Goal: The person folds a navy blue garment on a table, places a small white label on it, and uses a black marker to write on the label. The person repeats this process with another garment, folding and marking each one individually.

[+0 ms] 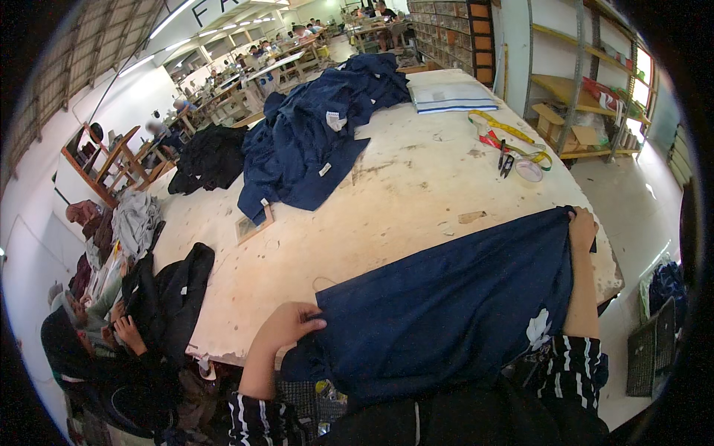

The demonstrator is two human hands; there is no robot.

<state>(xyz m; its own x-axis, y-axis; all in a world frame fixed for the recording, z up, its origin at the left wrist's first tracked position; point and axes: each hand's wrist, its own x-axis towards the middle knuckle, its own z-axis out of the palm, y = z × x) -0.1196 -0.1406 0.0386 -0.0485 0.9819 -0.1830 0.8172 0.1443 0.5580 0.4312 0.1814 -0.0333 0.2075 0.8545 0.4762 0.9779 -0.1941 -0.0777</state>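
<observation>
A navy blue garment (446, 306) is stretched between my two hands at the table's near edge, its lower part hanging toward my lap. My left hand (290, 326) pinches its left edge between thumb and fingers. At the far right corner, my right hand (583, 228) grips the cloth beside the table's right edge. A loose thread (323, 281) curls up by the garment's left corner. A white floral print (539, 329) shows on the cloth near my right forearm.
A large pale worktable (390, 217) carries a navy garment pile (312, 128), a black pile (209, 159), plastic packaging (454, 97), a tape measure (505, 125), thread snips (507, 166) and a tape roll (529, 171). Co-workers sit left, one handling black cloth (178, 301). Metal shelving (577, 83) stands right.
</observation>
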